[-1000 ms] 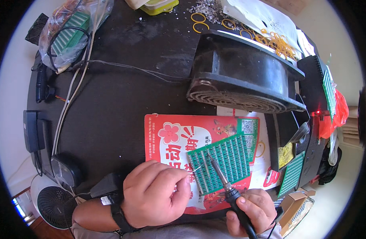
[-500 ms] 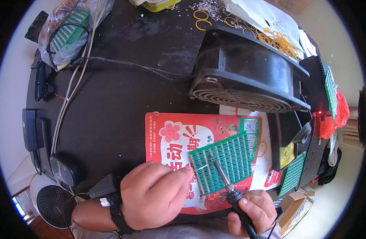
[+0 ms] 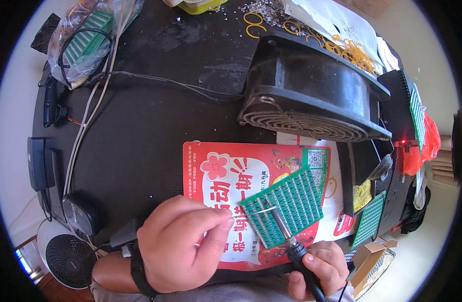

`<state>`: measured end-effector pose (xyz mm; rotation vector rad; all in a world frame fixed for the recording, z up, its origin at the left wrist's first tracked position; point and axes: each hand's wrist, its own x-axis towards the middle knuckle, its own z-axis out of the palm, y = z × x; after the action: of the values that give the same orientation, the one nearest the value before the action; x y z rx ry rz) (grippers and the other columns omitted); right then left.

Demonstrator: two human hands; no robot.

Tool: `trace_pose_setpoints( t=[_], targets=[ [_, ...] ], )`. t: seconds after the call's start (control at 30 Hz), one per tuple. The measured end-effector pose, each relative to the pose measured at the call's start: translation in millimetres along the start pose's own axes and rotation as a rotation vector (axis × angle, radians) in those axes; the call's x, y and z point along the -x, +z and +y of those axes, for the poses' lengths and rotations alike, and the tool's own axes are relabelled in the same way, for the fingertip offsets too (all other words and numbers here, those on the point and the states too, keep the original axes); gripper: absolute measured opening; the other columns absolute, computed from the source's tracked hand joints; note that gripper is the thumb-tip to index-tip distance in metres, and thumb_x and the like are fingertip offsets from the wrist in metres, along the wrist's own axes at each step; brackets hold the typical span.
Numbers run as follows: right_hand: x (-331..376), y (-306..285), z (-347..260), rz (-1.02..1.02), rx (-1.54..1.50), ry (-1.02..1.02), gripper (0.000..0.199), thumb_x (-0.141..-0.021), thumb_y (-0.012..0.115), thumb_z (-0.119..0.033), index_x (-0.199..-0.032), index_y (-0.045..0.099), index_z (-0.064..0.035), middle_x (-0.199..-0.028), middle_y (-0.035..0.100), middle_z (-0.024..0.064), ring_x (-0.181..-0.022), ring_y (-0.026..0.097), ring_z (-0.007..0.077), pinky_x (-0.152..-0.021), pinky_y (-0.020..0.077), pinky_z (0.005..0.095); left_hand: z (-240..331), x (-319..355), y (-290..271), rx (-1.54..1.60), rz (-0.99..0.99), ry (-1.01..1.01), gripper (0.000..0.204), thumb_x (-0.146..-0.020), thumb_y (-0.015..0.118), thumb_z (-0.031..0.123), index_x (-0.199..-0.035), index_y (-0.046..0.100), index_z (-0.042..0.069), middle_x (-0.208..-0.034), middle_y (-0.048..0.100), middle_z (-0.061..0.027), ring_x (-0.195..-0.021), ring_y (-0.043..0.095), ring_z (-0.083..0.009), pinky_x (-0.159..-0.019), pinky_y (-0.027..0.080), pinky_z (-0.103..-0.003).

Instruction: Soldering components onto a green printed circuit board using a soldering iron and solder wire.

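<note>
Green circuit board [image 3: 284, 206] lies tilted on a red printed sheet [image 3: 226, 171] at the near right of the dark table [image 3: 155, 126]. Left hand [image 3: 183, 244] pinches a thin solder wire [image 3: 256, 212], its end over the board. Right hand [image 3: 316, 267] is clamped round a soldering iron [image 3: 286, 234], tip on the board by the wire. Large black fan [image 3: 311, 95] stands beyond; green boards [image 3: 369, 219] to the right.
</note>
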<state>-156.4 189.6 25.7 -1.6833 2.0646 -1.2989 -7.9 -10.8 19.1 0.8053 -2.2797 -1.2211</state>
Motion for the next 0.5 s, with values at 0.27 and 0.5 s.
trace_pose_setpoints(
  t=[0.27,0.5],
  targets=[
    [3.5,-1.1,0.5,0.007,-0.014,0.006,0.031,-0.085,0.07,-0.004,-0.112,0.061,0.0093,-0.083,0.064,0.0208,-0.065,0.063,0.0304,-0.06,0.0521,0.0388,0.2,1.2,-5.4,-0.065,-0.067,0.073,0.015,-0.079,0.081,0.002,-0.092,0.075,0.002,-0.072,0.067,-0.0078,-0.059,0.067,-0.0194,-0.054,0.052,-0.029],
    [10.7,-7.0,2.1,0.0,-0.033,0.029,0.031,-0.086,0.07,-0.005,-0.112,0.062,0.0087,-0.086,0.064,0.0213,-0.067,0.063,0.0313,-0.061,0.0529,0.0398,-4.4,7.3,5.3,-0.075,-0.029,0.235,0.017,-0.076,0.082,0.004,-0.09,0.074,0.004,-0.071,0.068,-0.0052,-0.057,0.066,-0.0184,-0.053,0.051,-0.029]
  ],
)
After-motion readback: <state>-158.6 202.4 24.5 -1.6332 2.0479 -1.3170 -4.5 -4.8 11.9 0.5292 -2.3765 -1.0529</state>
